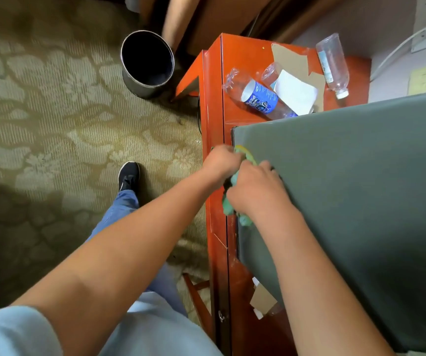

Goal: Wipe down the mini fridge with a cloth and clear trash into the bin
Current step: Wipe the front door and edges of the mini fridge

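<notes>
Fridge (347,191) on the table (237,55), its front-left corner under a cloth (235,201) bunched in both hands' curled fingers: left hand (220,160), right hand (255,191). Judged early: bottles (258,97), paper (295,91) and cardboard (290,59) remain at the table's far end; bin (147,62) waits on the floor.

Fridge (347,188) grey-green. Cloth (235,201) green, yellow at edge. Cabinet (242,55) orange-red. Bin (147,63) black inside, metallic rim. Bottle label (259,96) blue with white print. Carpet (52,111) olive-beige, floral pattern. Jeans (119,209) blue; shoe (129,175) black.
</notes>
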Tool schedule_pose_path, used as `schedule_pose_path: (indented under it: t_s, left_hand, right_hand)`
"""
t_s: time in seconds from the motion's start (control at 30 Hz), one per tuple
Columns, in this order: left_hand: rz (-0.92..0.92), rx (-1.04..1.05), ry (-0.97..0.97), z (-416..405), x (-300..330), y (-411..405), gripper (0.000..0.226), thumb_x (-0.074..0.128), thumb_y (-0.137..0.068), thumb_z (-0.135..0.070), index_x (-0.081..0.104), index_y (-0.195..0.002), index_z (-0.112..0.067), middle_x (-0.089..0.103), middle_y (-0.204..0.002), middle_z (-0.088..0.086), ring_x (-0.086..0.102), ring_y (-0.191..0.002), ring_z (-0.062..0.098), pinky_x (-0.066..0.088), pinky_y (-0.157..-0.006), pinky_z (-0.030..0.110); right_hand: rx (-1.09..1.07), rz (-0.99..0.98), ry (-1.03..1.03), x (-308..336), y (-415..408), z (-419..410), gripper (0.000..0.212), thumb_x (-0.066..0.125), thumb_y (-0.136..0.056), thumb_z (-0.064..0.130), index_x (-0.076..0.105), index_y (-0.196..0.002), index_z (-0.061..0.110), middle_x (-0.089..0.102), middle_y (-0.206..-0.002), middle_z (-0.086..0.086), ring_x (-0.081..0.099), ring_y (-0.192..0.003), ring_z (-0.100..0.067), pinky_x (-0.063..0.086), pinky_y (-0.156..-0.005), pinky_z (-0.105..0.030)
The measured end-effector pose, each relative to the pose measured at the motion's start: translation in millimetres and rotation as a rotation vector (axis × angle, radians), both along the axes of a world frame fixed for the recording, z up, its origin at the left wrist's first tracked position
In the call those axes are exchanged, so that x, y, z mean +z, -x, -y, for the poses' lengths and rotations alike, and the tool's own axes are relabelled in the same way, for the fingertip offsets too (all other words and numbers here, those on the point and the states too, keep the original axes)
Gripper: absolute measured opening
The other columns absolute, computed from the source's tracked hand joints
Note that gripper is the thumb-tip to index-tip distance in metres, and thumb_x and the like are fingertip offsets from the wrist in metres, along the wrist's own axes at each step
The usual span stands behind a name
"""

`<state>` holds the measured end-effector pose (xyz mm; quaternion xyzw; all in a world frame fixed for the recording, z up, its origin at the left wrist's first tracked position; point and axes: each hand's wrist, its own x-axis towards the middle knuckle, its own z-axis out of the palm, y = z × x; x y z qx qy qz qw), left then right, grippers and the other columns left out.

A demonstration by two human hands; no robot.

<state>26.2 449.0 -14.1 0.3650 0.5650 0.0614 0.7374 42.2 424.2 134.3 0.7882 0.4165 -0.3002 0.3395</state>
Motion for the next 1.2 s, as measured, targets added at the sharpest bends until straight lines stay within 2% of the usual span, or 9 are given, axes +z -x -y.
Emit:
schedule_pose_path:
  t_s: [0.2,0.3,0.4,0.47,0.6,0.73,0.93,1.03,1.2]
  left_hand:
    - [0.105,0.237,-0.115,-75,8,-11,0.031,0.060,-0.090,-0.025,0.049,-0.062,-0.019,0.052,-0.064,0.003,0.046,-0.062,0.017,0.039,-0.063,0.031]
    - [0.007,0.176,-0.119,-45,-8,-9,0.036,0.054,-0.096,-0.029,0.051,-0.062,-0.016,0.055,-0.063,-0.001,0.051,-0.065,0.021,0.039,-0.061,0.031]
    - [-0.036,-0.076,0.064,7,-31,2,0.033,0.050,-0.098,-0.029,0.067,-0.090,-0.002,0.070,-0.094,0.018,0.064,-0.090,0.035,0.053,-0.076,0.038]
    - [-0.035,-0.189,0.145,22,-35,5,0.026,0.055,-0.095,-0.025,0.064,-0.081,-0.005,0.066,-0.088,0.016,0.061,-0.079,0.031,0.050,-0.071,0.036]
    - [0.001,0.004,0.058,-24,-29,-3,0.018,0.063,-0.088,-0.022,0.063,-0.073,-0.012,0.060,-0.072,0.009,0.054,-0.068,0.021,0.047,-0.065,0.035]
    - [0.066,0.192,-0.089,-86,-20,-9,0.033,0.061,-0.088,-0.026,0.049,-0.058,-0.019,0.054,-0.064,0.002,0.049,-0.064,0.017,0.042,-0.062,0.033]
    - [0.052,0.103,0.002,-23,-25,-2,0.034,0.050,-0.099,-0.031,0.060,-0.074,-0.011,0.059,-0.070,0.003,0.050,-0.065,0.018,0.039,-0.061,0.031]
    - [0.037,0.044,0.110,1,-18,5,0.033,0.054,-0.095,-0.026,0.050,-0.064,-0.017,0.049,-0.061,0.002,0.043,-0.060,0.019,0.034,-0.057,0.029]
    - [-0.007,-0.042,-0.189,-51,41,1,0.030,0.058,-0.089,-0.028,0.058,-0.068,-0.008,0.054,-0.065,0.006,0.045,-0.062,0.022,0.046,-0.061,0.039]
  right_hand:
    - [0.121,0.059,-0.366,-6,-5,-34,0.050,0.062,-0.086,0.020,0.048,-0.134,0.012,0.044,-0.135,-0.020,0.045,-0.122,-0.039,0.040,-0.103,-0.042]
    - [0.142,0.077,-0.250,-23,-2,-18,0.048,0.064,-0.089,0.020,0.049,-0.133,0.013,0.043,-0.135,-0.018,0.045,-0.123,-0.037,0.042,-0.102,-0.042]
    - [0.021,0.031,0.077,-33,4,-1,0.056,0.067,-0.091,0.018,0.045,-0.143,0.013,0.040,-0.140,-0.019,0.043,-0.128,-0.036,0.044,-0.104,-0.045]
    - [-0.030,0.016,0.221,-32,6,1,0.062,0.068,-0.090,0.016,0.042,-0.147,0.014,0.040,-0.141,-0.019,0.044,-0.127,-0.035,0.047,-0.101,-0.045]
    - [-0.050,-0.007,0.032,-23,-7,-32,0.062,0.073,-0.084,0.017,0.049,-0.141,0.015,0.042,-0.136,-0.020,0.044,-0.125,-0.037,0.048,-0.103,-0.043]
    - [0.100,0.069,-0.274,-28,-4,-55,0.052,0.064,-0.091,0.023,0.045,-0.139,0.012,0.040,-0.138,-0.020,0.043,-0.126,-0.038,0.040,-0.105,-0.042]
    - [0.116,0.094,-0.065,-31,-4,-26,0.049,0.062,-0.095,0.022,0.045,-0.140,0.014,0.041,-0.139,-0.020,0.043,-0.126,-0.036,0.043,-0.103,-0.043]
    - [0.038,0.042,0.028,-22,5,-7,0.057,0.065,-0.091,0.023,0.042,-0.142,0.014,0.039,-0.140,-0.020,0.042,-0.127,-0.035,0.044,-0.102,-0.042]
    - [0.062,0.077,-0.206,30,9,-14,0.064,0.067,-0.088,0.025,0.038,-0.144,0.012,0.042,-0.136,-0.021,0.046,-0.122,-0.038,0.042,-0.102,-0.041]
